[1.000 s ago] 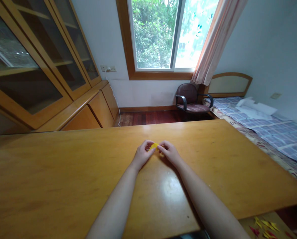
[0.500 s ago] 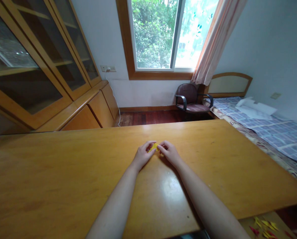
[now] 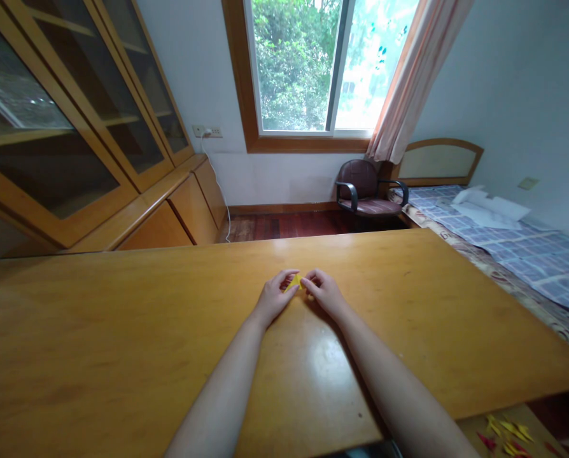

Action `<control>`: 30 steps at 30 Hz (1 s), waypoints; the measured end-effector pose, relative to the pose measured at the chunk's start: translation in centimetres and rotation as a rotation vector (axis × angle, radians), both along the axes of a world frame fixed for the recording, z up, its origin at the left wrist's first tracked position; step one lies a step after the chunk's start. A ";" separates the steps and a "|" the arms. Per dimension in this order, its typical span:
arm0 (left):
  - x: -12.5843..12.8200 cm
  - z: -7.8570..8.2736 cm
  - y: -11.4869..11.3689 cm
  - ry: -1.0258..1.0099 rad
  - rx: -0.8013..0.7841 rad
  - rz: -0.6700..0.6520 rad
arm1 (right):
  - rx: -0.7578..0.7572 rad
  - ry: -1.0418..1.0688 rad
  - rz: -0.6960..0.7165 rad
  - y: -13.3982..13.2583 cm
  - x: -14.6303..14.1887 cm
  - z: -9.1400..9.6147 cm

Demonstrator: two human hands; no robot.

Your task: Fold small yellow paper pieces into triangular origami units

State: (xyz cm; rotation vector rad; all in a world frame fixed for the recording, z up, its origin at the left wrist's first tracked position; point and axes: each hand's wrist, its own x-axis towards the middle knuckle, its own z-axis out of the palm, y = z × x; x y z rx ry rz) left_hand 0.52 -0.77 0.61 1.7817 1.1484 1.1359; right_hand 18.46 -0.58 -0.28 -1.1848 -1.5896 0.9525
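A small yellow piece of paper (image 3: 295,282) sits on the wooden table (image 3: 122,331), pinched between both hands near the table's middle. My left hand (image 3: 273,297) curls round its left side with the thumb and fingers closed on it. My right hand (image 3: 326,293) grips the right side, fingertips pressed together on the paper. Most of the paper is hidden by the fingers.
Several small yellow and red folded paper pieces (image 3: 506,436) lie on a lower surface at the bottom right. Glass-door cabinets (image 3: 74,127) stand to the left; a dark chair (image 3: 368,191) and a bed (image 3: 513,248) are beyond the table, under the window (image 3: 323,63).
The yellow paper shows a little less than a second ago, with the fingers closed tighter over it. The hands and arms have stayed in place.
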 end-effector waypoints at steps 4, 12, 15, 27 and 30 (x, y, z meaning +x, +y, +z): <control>0.0 0.1 0.0 0.021 0.009 -0.010 | -0.009 0.001 -0.003 -0.1 0.0 0.1; 0.0 -0.1 0.1 0.038 0.020 -0.015 | -0.005 0.037 -0.009 0.0 0.0 -0.1; -0.1 -0.2 0.1 0.042 0.017 -0.017 | 0.000 0.056 -0.003 0.1 0.0 -0.2; -0.1 -0.4 0.2 0.025 -0.021 -0.019 | -0.020 0.033 0.025 0.0 0.0 0.1; -0.1 -0.4 0.2 0.023 -0.018 -0.029 | -0.012 0.027 0.020 0.0 0.0 0.1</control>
